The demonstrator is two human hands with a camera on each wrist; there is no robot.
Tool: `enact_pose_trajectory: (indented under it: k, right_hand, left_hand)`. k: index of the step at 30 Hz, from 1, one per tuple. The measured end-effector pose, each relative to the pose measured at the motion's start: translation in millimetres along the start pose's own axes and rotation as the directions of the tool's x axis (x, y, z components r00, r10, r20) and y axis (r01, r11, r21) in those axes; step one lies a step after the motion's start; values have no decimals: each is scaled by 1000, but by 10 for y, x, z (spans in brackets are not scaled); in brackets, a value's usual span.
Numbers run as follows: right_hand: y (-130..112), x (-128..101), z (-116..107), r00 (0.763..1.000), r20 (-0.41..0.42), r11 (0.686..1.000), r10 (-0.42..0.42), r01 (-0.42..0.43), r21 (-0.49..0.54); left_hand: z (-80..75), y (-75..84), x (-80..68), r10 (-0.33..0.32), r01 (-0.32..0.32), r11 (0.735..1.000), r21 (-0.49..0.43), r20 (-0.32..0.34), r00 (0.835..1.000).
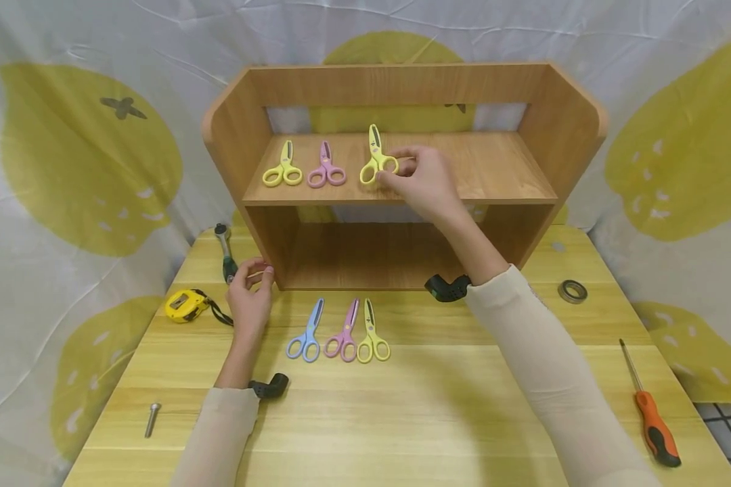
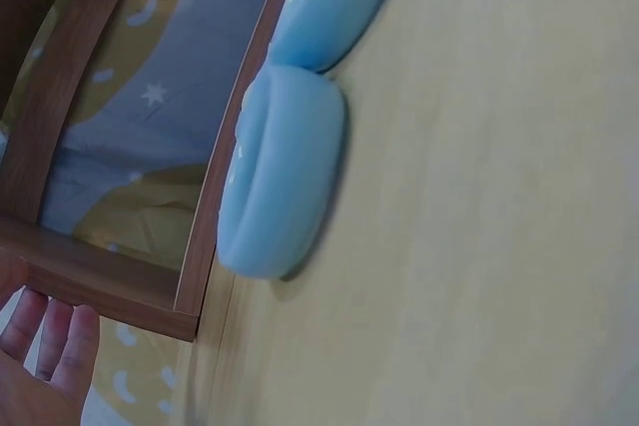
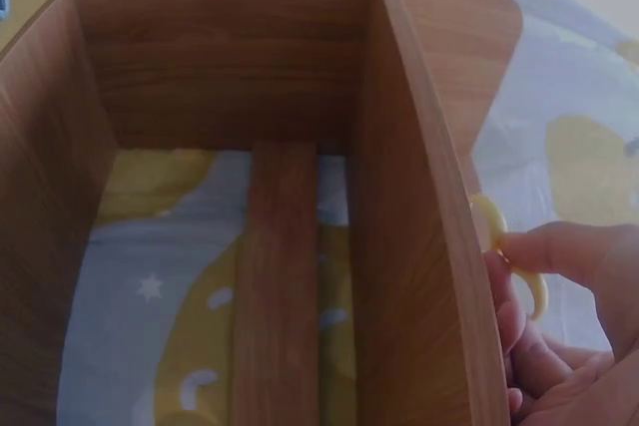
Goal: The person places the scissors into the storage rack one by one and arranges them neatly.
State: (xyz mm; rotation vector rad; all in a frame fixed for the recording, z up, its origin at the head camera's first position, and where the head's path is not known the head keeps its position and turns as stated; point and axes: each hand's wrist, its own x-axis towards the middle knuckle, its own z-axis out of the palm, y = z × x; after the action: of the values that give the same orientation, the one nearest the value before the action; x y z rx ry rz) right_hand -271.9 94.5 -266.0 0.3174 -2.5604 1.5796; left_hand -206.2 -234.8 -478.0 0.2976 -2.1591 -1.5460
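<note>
My right hand [image 1: 427, 180] pinches a pair of yellow scissors [image 1: 374, 150] by the handles at the upper shelf, blades pointing away. To its left on that shelf lie pink scissors [image 1: 325, 164] and another yellow pair [image 1: 285, 167]. In the right wrist view, thumb and fingers hold a yellow handle loop [image 3: 537, 296] beside the shelf board. My left hand [image 1: 251, 296] is at the lower left side of the wooden shelf unit [image 1: 402, 192], fingers loosely bent against or close to its side panel. Blue [image 1: 307, 335], pink [image 1: 344, 336] and yellow scissors [image 1: 370, 338] lie on the table before the unit.
Left on the table [image 1: 365, 419] are a ratchet wrench [image 1: 225, 250], a yellow tape measure [image 1: 185, 306] and a bolt [image 1: 152, 420]. A metal ring [image 1: 572, 291] and an orange-handled screwdriver [image 1: 653, 419] lie on the right. A lemon-print cloth [image 1: 207, 40] hangs behind.
</note>
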Motion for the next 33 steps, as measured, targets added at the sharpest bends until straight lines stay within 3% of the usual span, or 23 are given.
enact_pose_trajectory:
  k: [10,24,33]
  right_hand:
    - [-37,123,76,998,52,999,18,-16,-41]
    - [-31,118,59,993,117,964,-29,59,-259]
    - [29,-22,16,994,75,982,-82,93,-162]
  left_hand:
    - [10,11,-3,3,-3,1000,2,6,1000]
    - [3,14,-5,9,-9,1000,11,8,1000]
    - [-6,-7,-3,13,-13,1000,20,2,1000]
